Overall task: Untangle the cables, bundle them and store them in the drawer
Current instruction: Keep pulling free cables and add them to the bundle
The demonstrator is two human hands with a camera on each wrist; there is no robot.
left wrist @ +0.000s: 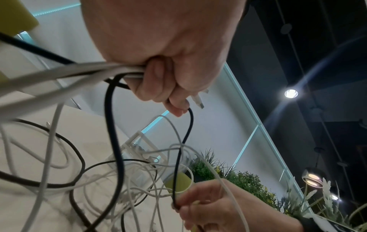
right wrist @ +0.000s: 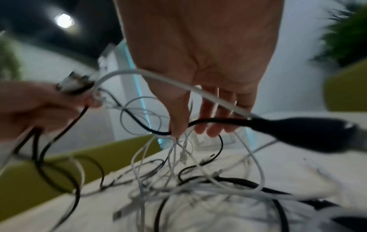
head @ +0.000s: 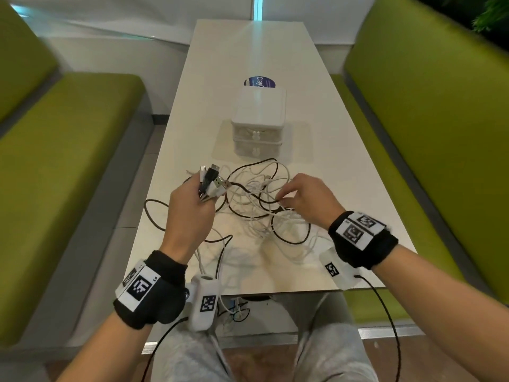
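A tangle of white and black cables (head: pixel 264 213) lies on the white table (head: pixel 344 175) in front of me. My left hand (head: pixel 202 198) is raised above the table's left side and grips a bunch of cable ends, their USB plugs (head: pixel 213 179) sticking up past the fingers. In the left wrist view its fingers (left wrist: pixel 157 84) curl round white and black strands. My right hand (head: pixel 282 199) hovers over the tangle and pinches a black cable (right wrist: pixel 216 120) between thumb and fingertips (right wrist: pixel 211 130). A small white two-drawer unit (head: pixel 258 125) stands behind the cables, both drawers closed.
Green bench seats (head: pixel 63 150) run along both sides of the narrow table. A round blue sticker (head: pixel 259 82) lies behind the drawer unit. Some cable loops hang over the table's left and near edges. Plants (left wrist: pixel 248 182) stand beyond the right bench.
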